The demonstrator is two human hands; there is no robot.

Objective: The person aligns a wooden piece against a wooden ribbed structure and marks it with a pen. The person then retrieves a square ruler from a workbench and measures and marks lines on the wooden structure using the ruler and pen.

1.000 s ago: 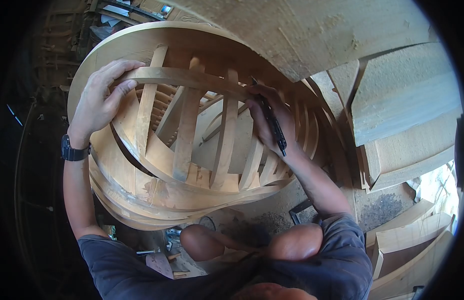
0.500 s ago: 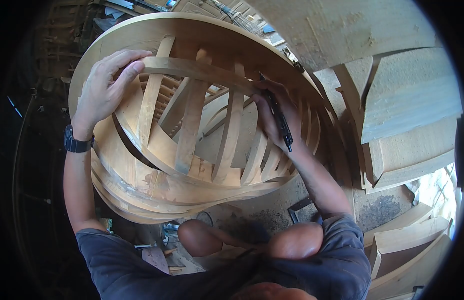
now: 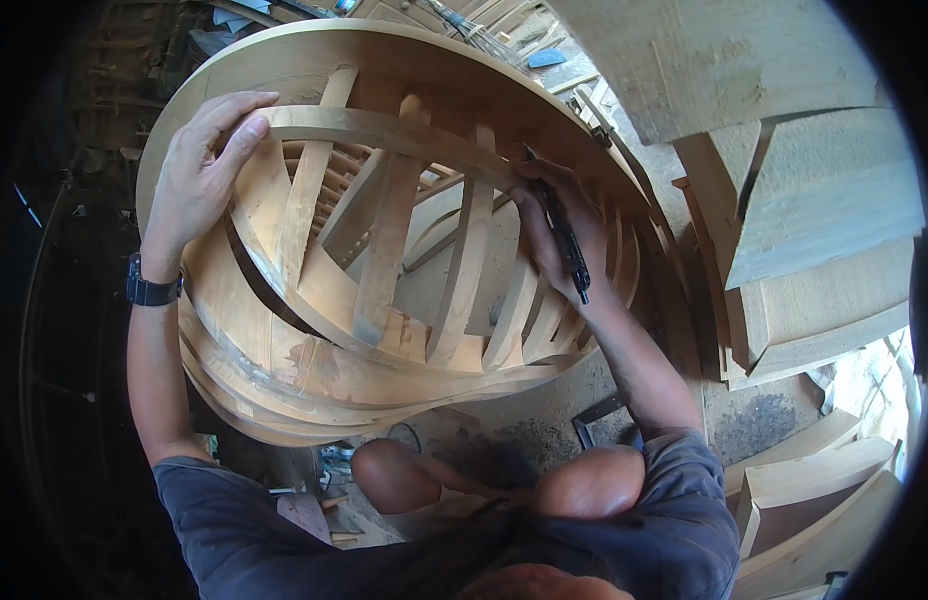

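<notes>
A curved wooden strip lies across the upright slats of a large rounded wooden frame. At the strip's left end is my left hand, thumb and fingers around the tip. My right hand is at the strip's other end, its fingers closed around a black pen and against the strip. The pen slants, with its upper end by the strip. Part of the strip's right end is hidden behind my right fingers. A black watch is on my left wrist.
Pale wooden panels stand at the right, close to my right arm. Curved wooden pieces lie at the lower right. A black metal angle is on the floor near my knees, with tools at the lower left.
The frame has shifted up in view. My left hand has moved slightly left and up with the strip's left end. My right hand has moved slightly right, still holding the pen.
</notes>
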